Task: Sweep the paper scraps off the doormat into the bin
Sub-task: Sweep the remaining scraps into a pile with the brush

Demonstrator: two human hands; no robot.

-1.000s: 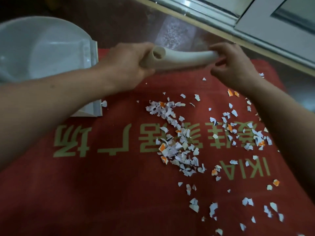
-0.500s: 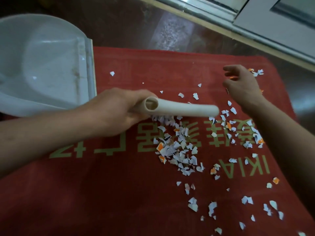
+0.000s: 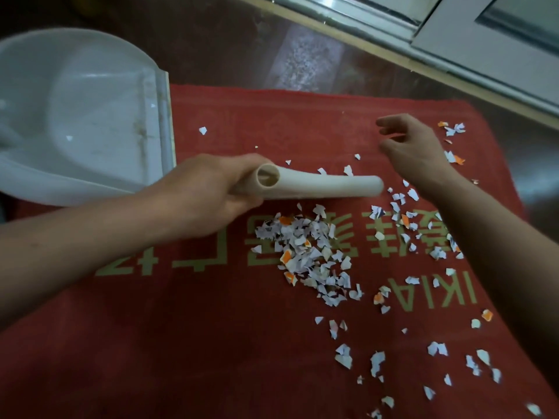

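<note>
Head view: left hand (image 3: 205,192) grips cream hollow tube (image 3: 326,186) by its end; right hand (image 3: 416,151) loose, empty; torn white-orange paper scraps (image 3: 308,249) probably featherlight, scatter easily.

- how's the light?
- dim and flat. one pale glare patch on the dark floor (image 3: 305,52) by the window frame (image 3: 453,34); the tube (image 3: 326,186) throws barely a shadow.
- sharp?
- soft. scraps (image 3: 483,356) toward the lower right corner smear, and the mat (image 3: 211,343) bows at its edges from the wide lens.
</note>
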